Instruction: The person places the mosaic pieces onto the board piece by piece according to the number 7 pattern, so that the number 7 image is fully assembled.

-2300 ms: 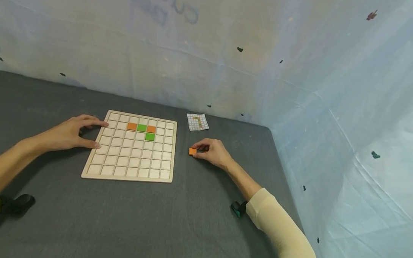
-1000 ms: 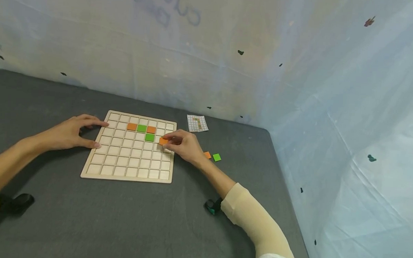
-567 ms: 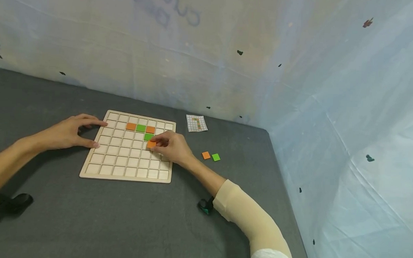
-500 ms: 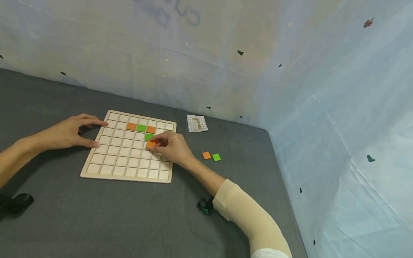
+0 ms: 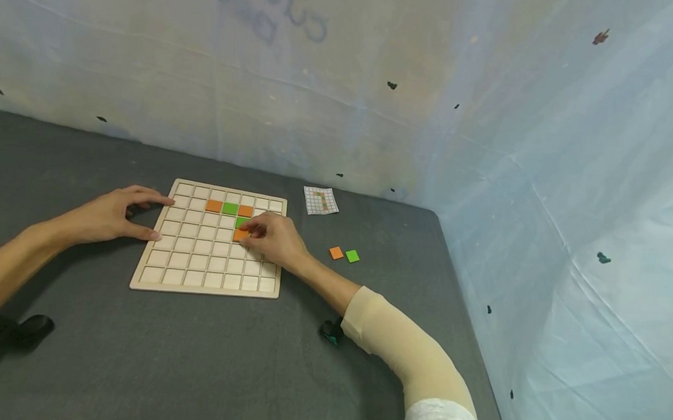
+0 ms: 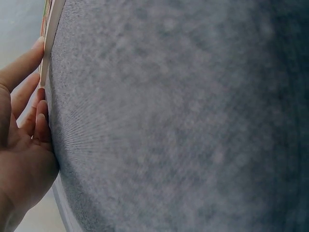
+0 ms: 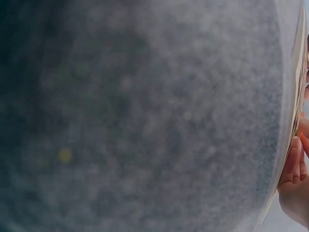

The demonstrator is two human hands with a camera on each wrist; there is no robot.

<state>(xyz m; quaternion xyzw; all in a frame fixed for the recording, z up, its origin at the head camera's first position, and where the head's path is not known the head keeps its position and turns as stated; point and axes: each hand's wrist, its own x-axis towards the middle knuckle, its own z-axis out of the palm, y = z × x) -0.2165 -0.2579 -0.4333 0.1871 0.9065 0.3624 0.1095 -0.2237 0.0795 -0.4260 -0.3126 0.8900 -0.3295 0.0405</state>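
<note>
A pale wooden grid board (image 5: pixel 173 276) lies flat on the dark cloth. My left hand (image 5: pixel 110 216) rests at its left edge, thumb and index finger extended and touching the rim; the left wrist view shows fingers against the board's side. Over the board's right half, my right hand (image 5: pixel 280 240) pinches an orange square tile (image 5: pixel 238 235) between thumb and fingers. That tile is just below a green tile (image 5: pixel 241 221), partly hidden by my fingers; whether it is seated cannot be told. Above are an orange tile (image 5: pixel 214 206), a green one (image 5: pixel 230 209) and another orange one (image 5: pixel 245 211).
Right of the board lie a loose orange tile (image 5: pixel 336 252) and a loose green tile (image 5: pixel 352 255). A small printed card (image 5: pixel 321 201) with a coloured grid pattern lies behind them. A pale sheet wall (image 5: pixel 234 107) borders the table's back and right.
My right hand has carried the orange tile left from beside the board to below the green tile, uncovering two loose tiles. In the last half second it shifted slightly left. My left hand stayed put.
</note>
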